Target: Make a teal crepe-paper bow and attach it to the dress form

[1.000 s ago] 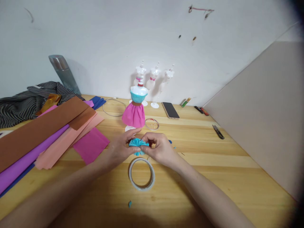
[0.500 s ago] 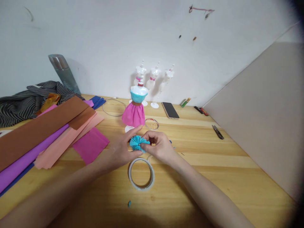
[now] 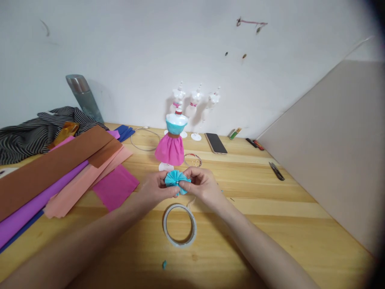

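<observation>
A pleated turquoise paper rosette [image 3: 173,177] with a small pale bead at its centre is held up between both hands. My left hand [image 3: 157,187] pinches its left edge, thumb in front. With thumb and fingers my right hand [image 3: 202,185] grips the right side, the thumb tip close to the bead. Just beyond stands a small white dress-form figure with a turquoise top [image 3: 176,127] and a gathered pink skirt [image 3: 170,150]. Nearer to me, below the rosette, lies a roll of tape [image 3: 166,233].
Folded coloured paper [image 3: 60,172] and a magenta sheet [image 3: 116,188] cover the left side, near a bottle [image 3: 86,98]. Three white dress forms [image 3: 195,98] stand at the wall. A phone [image 3: 215,143], a beaded ring [image 3: 192,159] and thread snips [image 3: 276,171] lie to the right.
My left fingers, spread around the rosette before, have closed onto its left edge. The rosette now faces me a little more fully. The view has tilted up slightly.
</observation>
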Demonstrator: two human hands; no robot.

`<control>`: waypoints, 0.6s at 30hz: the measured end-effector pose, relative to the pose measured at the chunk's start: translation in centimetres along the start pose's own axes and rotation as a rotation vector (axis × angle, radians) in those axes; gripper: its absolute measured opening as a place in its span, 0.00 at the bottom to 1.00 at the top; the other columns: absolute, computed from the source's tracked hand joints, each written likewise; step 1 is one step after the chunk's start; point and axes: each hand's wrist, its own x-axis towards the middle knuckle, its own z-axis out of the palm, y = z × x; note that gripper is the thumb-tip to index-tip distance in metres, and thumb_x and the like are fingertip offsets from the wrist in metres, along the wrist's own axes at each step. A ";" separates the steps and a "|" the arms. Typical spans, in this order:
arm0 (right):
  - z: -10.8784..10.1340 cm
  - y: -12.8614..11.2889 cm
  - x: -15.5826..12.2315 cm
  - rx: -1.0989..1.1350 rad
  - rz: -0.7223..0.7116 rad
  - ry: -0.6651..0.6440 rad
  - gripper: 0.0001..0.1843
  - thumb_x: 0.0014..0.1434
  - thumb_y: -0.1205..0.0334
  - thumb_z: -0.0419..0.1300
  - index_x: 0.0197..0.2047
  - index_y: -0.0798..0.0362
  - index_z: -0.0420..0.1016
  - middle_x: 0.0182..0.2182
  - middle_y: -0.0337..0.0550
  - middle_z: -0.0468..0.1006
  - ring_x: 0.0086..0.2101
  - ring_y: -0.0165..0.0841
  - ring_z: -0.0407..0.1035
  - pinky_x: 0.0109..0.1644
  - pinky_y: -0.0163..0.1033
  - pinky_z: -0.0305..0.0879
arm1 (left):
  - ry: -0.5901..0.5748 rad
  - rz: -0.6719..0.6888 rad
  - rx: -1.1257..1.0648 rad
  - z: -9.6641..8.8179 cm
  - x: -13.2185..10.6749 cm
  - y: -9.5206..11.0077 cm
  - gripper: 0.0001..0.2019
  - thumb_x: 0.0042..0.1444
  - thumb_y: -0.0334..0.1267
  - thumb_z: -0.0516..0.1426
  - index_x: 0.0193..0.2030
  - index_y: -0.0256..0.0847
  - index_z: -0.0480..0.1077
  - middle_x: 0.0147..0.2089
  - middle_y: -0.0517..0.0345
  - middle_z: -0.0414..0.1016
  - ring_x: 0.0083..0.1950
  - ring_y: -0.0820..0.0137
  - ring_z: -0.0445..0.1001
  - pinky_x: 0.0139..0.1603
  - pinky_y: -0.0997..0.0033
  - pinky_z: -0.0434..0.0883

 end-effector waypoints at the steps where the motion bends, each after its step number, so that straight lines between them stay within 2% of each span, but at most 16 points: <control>1: 0.0 0.0 0.0 0.008 0.002 -0.008 0.18 0.39 0.54 0.73 0.23 0.54 0.70 0.20 0.35 0.73 0.22 0.28 0.68 0.28 0.35 0.66 | 0.019 -0.016 -0.013 0.0 0.0 0.0 0.15 0.43 0.41 0.66 0.35 0.35 0.74 0.29 0.58 0.75 0.30 0.73 0.71 0.34 0.71 0.71; 7: -0.3 -0.3 -0.2 -0.077 -0.006 0.011 0.19 0.42 0.49 0.71 0.27 0.53 0.72 0.21 0.35 0.71 0.22 0.27 0.65 0.28 0.35 0.64 | 0.089 -0.055 0.059 0.0 0.0 0.1 0.11 0.42 0.38 0.64 0.32 0.35 0.74 0.26 0.60 0.72 0.28 0.73 0.69 0.28 0.73 0.69; 12: -0.4 -0.6 -0.2 -0.134 -0.040 0.023 0.18 0.44 0.48 0.69 0.26 0.54 0.72 0.20 0.36 0.72 0.21 0.27 0.63 0.27 0.34 0.62 | -0.010 -0.052 0.235 -0.2 -0.1 0.0 0.07 0.46 0.37 0.61 0.30 0.36 0.72 0.25 0.62 0.69 0.27 0.75 0.68 0.28 0.75 0.67; 15: -0.4 -0.7 -0.3 -0.139 -0.047 0.001 0.17 0.45 0.50 0.68 0.26 0.54 0.72 0.20 0.36 0.72 0.21 0.26 0.63 0.26 0.34 0.61 | -0.071 -0.063 0.226 -0.2 -0.2 0.1 0.07 0.47 0.37 0.61 0.30 0.35 0.72 0.24 0.63 0.68 0.26 0.76 0.67 0.28 0.76 0.68; 18: -0.7 -1.2 -0.3 -0.154 -0.067 0.018 0.16 0.47 0.50 0.67 0.26 0.54 0.72 0.20 0.36 0.71 0.21 0.27 0.63 0.26 0.34 0.61 | -0.064 -0.102 0.183 -0.1 -0.1 0.3 0.07 0.45 0.35 0.61 0.32 0.35 0.73 0.25 0.61 0.71 0.28 0.74 0.69 0.29 0.74 0.70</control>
